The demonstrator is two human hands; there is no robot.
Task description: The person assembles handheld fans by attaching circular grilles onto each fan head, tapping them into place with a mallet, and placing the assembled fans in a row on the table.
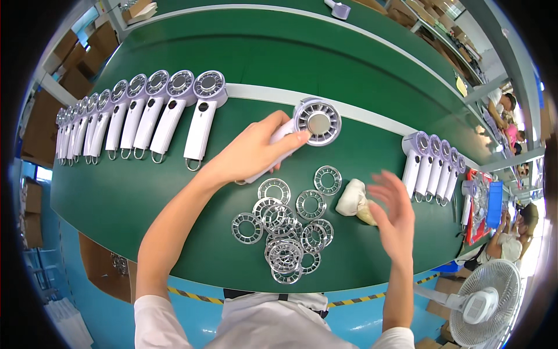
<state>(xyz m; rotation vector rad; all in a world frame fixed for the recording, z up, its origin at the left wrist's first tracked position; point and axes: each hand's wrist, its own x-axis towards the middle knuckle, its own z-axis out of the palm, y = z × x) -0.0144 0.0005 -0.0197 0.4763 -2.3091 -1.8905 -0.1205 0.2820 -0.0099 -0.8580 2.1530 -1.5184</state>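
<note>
Tabletop edge [343, 288]: slotted rings [247, 228] heaped near; green surface [206, 259] stretches left of them.
Handheld fan [319, 124]: left hand's [256, 146] fingers clamped around it, over the surface; handle partly hidden.
Right hand [395, 210]: fingers apart, blurred, beside white wad [351, 199]; contact unclear.

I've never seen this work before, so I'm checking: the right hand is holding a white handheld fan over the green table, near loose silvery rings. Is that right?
Not quite: the head view shows the left hand holding the white handheld fan over the green table, near loose silvery rings, not the right hand.
</note>
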